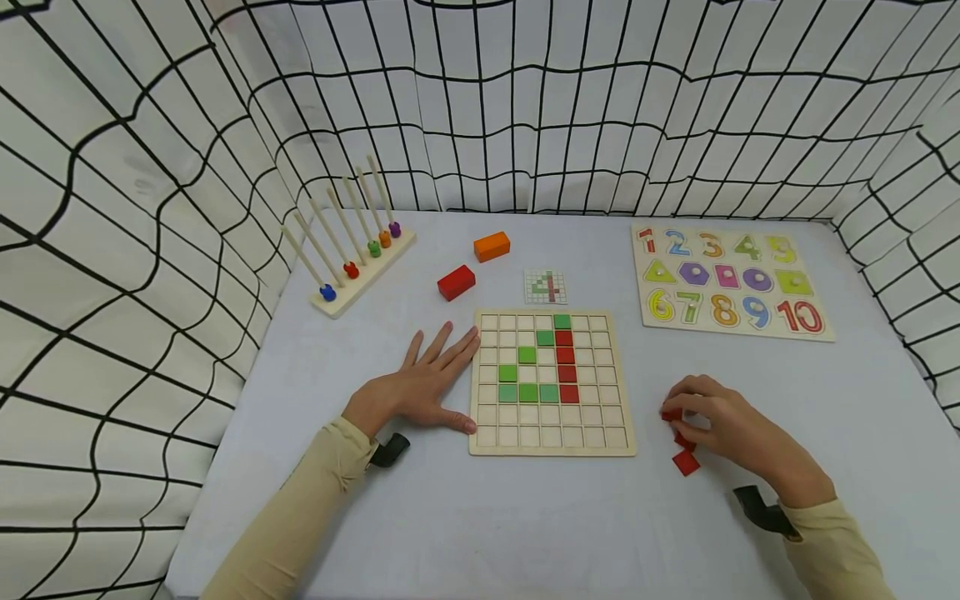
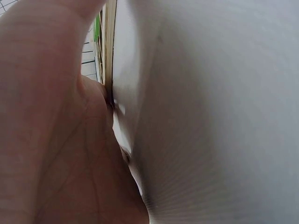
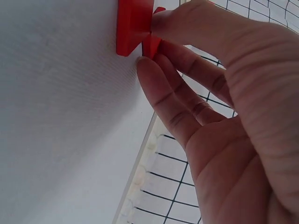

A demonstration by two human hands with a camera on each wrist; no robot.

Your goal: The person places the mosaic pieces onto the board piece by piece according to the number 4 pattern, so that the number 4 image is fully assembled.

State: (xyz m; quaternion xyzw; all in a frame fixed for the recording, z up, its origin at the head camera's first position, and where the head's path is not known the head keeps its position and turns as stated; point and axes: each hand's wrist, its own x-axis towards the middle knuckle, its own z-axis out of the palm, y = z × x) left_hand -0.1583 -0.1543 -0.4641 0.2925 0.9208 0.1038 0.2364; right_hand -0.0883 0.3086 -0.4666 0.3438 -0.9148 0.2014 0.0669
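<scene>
A wooden grid board [image 1: 551,414] lies on the white table, with green tiles [image 1: 527,355] in a stepped diagonal and a row, and a column of red tiles [image 1: 565,355] to their right. My left hand [image 1: 420,392] lies spread flat at its left side, fingertips and thumb touching the edge. To the right of the board, my right hand [image 1: 731,425] pinches a red square tile [image 3: 153,45] between thumb and fingers. Two more loose red tiles lie by the fingers, the nearest one [image 1: 686,462] fully visible. The left wrist view shows mostly palm and tablecloth.
Behind the board lie a small pattern card [image 1: 545,287], a red block [image 1: 456,282] and an orange block [image 1: 492,247]. A peg stand with beads [image 1: 367,279] is at back left, a number-and-shape puzzle [image 1: 731,283] at back right. Black netting over white walls [image 1: 480,108] encloses the table.
</scene>
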